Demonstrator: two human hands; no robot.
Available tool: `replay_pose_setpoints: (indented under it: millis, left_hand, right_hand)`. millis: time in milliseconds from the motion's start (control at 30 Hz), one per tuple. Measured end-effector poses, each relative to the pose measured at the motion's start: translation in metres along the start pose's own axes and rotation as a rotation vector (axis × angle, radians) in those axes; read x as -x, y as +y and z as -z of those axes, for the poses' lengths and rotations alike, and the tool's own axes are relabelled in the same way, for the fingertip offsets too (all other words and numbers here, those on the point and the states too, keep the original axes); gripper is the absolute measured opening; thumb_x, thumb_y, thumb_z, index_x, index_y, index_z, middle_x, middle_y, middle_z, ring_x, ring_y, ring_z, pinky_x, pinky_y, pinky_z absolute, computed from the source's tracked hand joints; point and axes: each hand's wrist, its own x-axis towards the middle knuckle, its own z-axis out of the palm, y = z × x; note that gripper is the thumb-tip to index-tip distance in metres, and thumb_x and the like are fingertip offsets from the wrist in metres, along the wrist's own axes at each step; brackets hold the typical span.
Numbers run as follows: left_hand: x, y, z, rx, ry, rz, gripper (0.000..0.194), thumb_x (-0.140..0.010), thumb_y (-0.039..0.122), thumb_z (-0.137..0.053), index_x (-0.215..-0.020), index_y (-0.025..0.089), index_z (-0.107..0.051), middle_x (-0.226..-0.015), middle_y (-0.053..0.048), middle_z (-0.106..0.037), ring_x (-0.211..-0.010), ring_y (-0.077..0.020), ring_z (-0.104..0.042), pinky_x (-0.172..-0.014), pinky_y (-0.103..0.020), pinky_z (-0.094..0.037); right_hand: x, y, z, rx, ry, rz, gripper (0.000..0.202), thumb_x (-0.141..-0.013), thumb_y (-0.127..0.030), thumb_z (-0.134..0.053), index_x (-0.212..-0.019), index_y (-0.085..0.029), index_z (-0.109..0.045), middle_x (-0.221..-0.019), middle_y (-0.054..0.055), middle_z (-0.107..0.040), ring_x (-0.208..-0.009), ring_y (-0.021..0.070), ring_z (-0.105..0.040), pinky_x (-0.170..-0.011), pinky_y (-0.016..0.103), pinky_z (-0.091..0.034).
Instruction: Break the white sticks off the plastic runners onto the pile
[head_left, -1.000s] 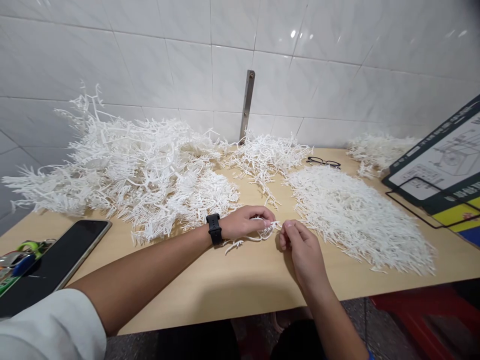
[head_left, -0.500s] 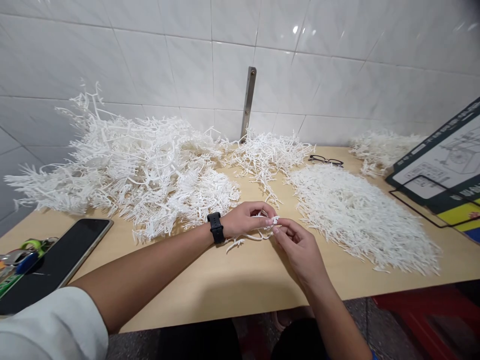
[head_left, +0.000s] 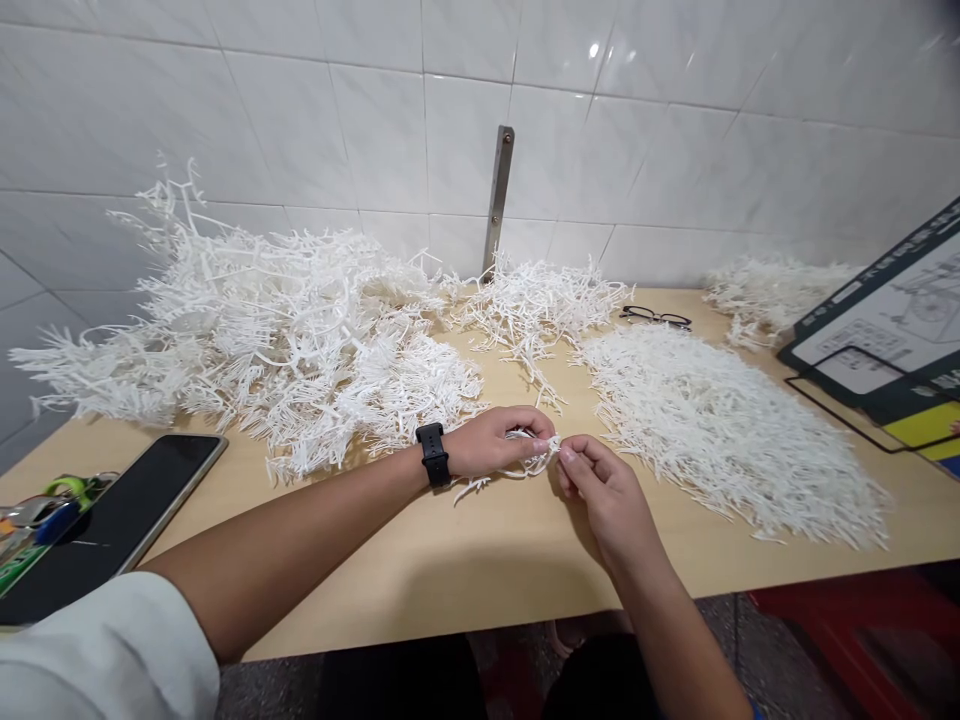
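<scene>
My left hand (head_left: 504, 440), with a black watch (head_left: 433, 455) at the wrist, is closed around a white branched plastic piece (head_left: 517, 470) whose stems stick out below the palm. Its tip shows between thumb and forefinger. Close beside it, my right hand (head_left: 606, 480) pinches at that tip with thumb and forefinger; whatever is between those fingers is too small to make out. A large tangled heap of white branched pieces (head_left: 300, 330) lies to the left. Right of my hands spreads a flat pile of small loose white pieces (head_left: 720, 430).
A smaller white heap (head_left: 536, 300) lies behind my hands, another (head_left: 780, 290) at the far right. Glasses (head_left: 656, 317) rest near the wall. A phone (head_left: 142, 500) and keys (head_left: 52, 515) are at left. A printed box (head_left: 885, 330) and black wire frame (head_left: 840, 352) stand at right.
My right hand has shifted slightly right, its fingertips drawn a little away from my left thumb. My left hand stays nearly in place on the white piece.
</scene>
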Motion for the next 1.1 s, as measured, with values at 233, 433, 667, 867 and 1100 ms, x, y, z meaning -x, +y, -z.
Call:
replay_pose_setpoints:
  millis: [233,433,667,867,1100]
  left_hand:
    - [-0.001,0.001,0.0,0.021,-0.003,-0.02,0.029,-0.085,0.043,-0.061,-0.079,0.014,-0.062,-0.102,-0.009,-0.062,-0.093,-0.0164,-0.057,-0.091,-0.03,-0.042]
    - [-0.001,0.001,0.001,0.071,0.077,0.019,0.027,-0.084,0.04,-0.062,-0.082,0.013,-0.063,-0.097,-0.007,-0.062,-0.092,-0.0162,-0.056,-0.09,-0.03,-0.042]
    - [-0.002,-0.002,0.001,0.138,0.096,-0.002,0.029,-0.081,0.042,-0.067,-0.083,0.013,-0.068,-0.098,-0.008,-0.063,-0.093,-0.017,-0.058,-0.09,-0.03,-0.043]
    - [-0.002,-0.001,0.001,0.103,0.069,-0.008,0.025,-0.082,0.039,-0.066,-0.081,0.014,-0.069,-0.102,-0.009,-0.064,-0.096,-0.0175,-0.059,-0.092,-0.03,-0.043]
    - [-0.002,-0.001,0.001,0.098,0.079,0.019,0.024,-0.084,0.037,-0.064,-0.081,0.013,-0.064,-0.098,-0.008,-0.064,-0.094,-0.0169,-0.058,-0.091,-0.029,-0.043]
  right_hand:
    - [-0.001,0.003,-0.001,0.043,0.065,-0.004,0.024,-0.087,-0.044,-0.062,-0.087,-0.02,-0.059,-0.062,-0.004,-0.046,-0.058,0.0113,-0.04,-0.054,0.025,-0.032]
    - [-0.001,0.008,-0.004,0.062,0.106,0.04,0.031,-0.085,-0.047,-0.062,-0.101,-0.02,-0.062,-0.068,-0.001,-0.054,-0.061,0.0125,-0.047,-0.057,0.025,-0.039]
    - [0.0,0.001,-0.006,0.112,0.089,0.039,0.033,-0.085,-0.04,-0.066,-0.111,-0.023,-0.058,-0.075,-0.002,-0.055,-0.065,0.0116,-0.047,-0.06,0.023,-0.04]
    - [0.003,-0.004,-0.01,0.203,0.135,0.044,0.028,-0.083,-0.04,-0.067,-0.101,-0.02,-0.06,-0.074,-0.002,-0.055,-0.064,0.0116,-0.047,-0.057,0.022,-0.039]
    - [0.005,-0.007,-0.012,0.381,0.116,0.041,0.025,-0.087,-0.042,-0.058,-0.08,-0.018,-0.058,-0.067,-0.002,-0.05,-0.06,0.0116,-0.042,-0.054,0.023,-0.032]
